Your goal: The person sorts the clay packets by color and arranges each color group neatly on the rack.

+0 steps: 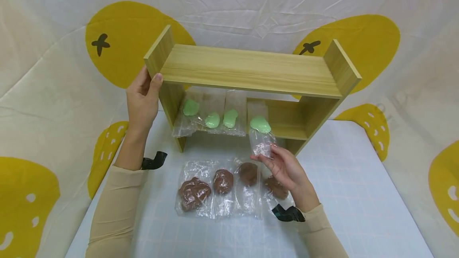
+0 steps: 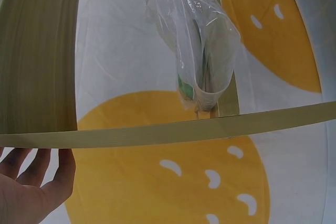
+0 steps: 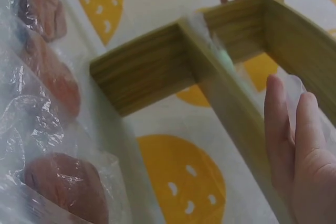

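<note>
A small two-tier wooden shelf stands on the table. My left hand grips its left side panel near the upper board, thumb at the front edge. At the right part of the lower board, my right hand pinches the bottom end of a clear plastic bag with a light green lump inside. That bag's upper part lies on the lower board. To its left, three similar bags with green lumps rest side by side on the same board, their ends overhanging its front edge.
In front of the shelf, several clear bags with brown lumps lie in a row on the pale checked tablecloth. The rightmost brown lump is partly under my right hand. A white cloth with yellow shapes hangs behind.
</note>
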A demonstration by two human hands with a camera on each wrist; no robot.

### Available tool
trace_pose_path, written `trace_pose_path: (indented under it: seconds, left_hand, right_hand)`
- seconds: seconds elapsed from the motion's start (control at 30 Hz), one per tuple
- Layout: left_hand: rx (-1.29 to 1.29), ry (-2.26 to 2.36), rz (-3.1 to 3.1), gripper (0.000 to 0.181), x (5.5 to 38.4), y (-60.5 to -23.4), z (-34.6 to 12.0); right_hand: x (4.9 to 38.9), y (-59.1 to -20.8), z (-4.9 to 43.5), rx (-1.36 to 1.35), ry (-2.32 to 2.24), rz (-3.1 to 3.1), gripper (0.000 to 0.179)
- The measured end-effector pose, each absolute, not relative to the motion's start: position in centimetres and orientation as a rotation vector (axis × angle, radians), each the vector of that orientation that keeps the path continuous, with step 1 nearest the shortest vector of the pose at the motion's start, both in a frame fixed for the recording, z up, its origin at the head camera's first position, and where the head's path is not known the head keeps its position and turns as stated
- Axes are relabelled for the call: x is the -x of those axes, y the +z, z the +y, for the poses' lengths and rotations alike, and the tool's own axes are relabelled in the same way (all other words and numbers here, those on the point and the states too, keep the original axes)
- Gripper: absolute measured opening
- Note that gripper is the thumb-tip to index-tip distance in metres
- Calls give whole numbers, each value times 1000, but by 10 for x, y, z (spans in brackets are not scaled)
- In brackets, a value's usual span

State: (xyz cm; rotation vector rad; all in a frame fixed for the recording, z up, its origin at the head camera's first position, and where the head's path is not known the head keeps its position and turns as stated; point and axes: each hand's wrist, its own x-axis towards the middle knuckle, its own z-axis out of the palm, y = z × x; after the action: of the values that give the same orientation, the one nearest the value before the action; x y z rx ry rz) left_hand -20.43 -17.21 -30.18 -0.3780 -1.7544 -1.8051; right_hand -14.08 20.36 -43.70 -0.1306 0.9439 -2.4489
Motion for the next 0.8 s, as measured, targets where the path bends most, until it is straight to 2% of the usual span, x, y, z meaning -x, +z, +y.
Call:
trace_pose_path:
  seconds: [0.13, 0.27, 0.53, 0.8]
  left_hand:
    - [379, -1819, -1748, 42, 211, -309, -176]
    - [388, -1812, -1751, 42, 204, -302, -173]
    - [399, -1794, -1749, 42, 209, -305, -175]
    - [385, -1819, -1749, 42, 200, -298, -170]
  right_hand:
    - [139, -440, 203, 195, -2439, 1005, 53]
    - [137, -443, 202, 316, -2379, 1185, 47]
    - [140, -451, 199, 540, -2323, 1343, 23]
    - [149, -451, 196, 403, -2339, 1472, 23]
